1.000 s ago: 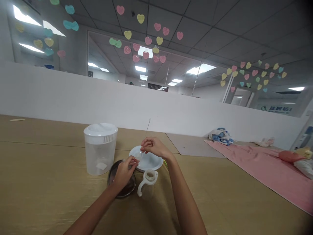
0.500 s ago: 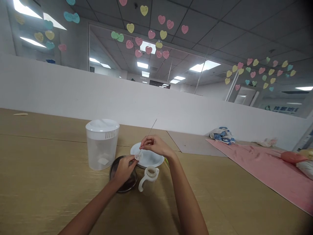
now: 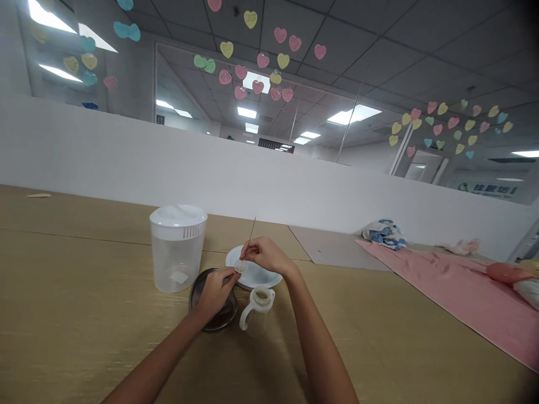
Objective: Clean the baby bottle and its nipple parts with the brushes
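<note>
My left hand pinches a small round translucent white piece between thumb and fingers. In my right hand, a thin wire-like rod is pinched; it points up and its lower end meets the round piece. Behind both hands is a white bowl, partly covered by them. A dark round metal dish lies under my left hand. Just in front of the bowl stands a translucent white plastic jar with a ring top and curved handle.
A clear plastic bucket with a white lid stands to the left of the dish. To the right lie a pink sheet and a crumpled blue-and-white cloth. A low white wall bounds the brown table at the back.
The rod has swung to a steeper angle, its upper end moving left and lower. My right hand has shifted slightly down and left over the round piece, which my left hand still holds.
</note>
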Motion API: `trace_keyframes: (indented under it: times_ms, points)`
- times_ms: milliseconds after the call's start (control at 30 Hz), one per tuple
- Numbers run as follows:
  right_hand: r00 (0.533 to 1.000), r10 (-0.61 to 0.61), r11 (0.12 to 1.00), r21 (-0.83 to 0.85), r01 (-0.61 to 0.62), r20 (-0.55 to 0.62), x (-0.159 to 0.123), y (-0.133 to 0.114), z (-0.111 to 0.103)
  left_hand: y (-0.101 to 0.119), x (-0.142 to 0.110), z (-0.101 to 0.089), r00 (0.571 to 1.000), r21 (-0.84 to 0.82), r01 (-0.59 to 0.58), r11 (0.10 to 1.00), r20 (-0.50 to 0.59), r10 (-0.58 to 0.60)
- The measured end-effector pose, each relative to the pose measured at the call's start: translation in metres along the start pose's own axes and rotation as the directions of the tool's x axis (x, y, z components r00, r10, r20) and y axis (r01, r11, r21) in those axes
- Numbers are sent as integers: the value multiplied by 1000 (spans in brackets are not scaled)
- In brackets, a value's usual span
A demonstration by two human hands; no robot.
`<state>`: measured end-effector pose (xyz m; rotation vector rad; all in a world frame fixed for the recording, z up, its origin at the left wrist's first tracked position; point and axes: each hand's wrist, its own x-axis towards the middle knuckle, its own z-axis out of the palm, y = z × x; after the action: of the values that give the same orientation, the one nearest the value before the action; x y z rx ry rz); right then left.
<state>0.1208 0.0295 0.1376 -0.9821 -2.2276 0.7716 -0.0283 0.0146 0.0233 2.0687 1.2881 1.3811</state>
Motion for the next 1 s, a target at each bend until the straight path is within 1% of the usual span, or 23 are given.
trace_keyframes:
  times_ms: [233, 300, 400, 467, 533, 633, 700, 867, 1000]
  points:
    - [999, 26, 988, -152, -20, 38, 7, 11, 10, 1, -1, 0, 1000, 14, 30, 999, 0, -30]
    - [998, 20, 982, -186, -10, 53, 7, 13, 10, 2, -1, -1, 998, 0, 58, 998, 9, -58]
    - [993, -5, 978, -206, 29, 119, 3, 8, 5, 3, -1, -1, 997, -59, 80, 995, 7, -80]
    - [990, -17, 984, -176, 42, 141, -2, 1, 1, 3, -1, 0, 997, -98, 79, 992, -9, -80]
    - [991, -31, 993, -107, 44, 127, -7, -10, -3, 3, 0, 0, 997, -116, 70, 991, -16, -73]
    - [991, -60, 998, 20, 58, 124, -13, -26, -8, 3, 0, 0, 998, -99, 62, 993, -10, -64]
    - [987, -82, 995, 74, 72, 137, -16, -33, -9, 4, 0, 0, 998, -81, 65, 995, -11, -67]
    - [986, -106, 989, 119, 91, 130, -16, -36, -4, 6, 0, -1, 998, -89, 67, 994, -9, -68]
    - [992, -80, 986, 155, 64, 98, -14, -35, 1, 5, 0, -1, 998, -101, 58, 993, -7, -59]
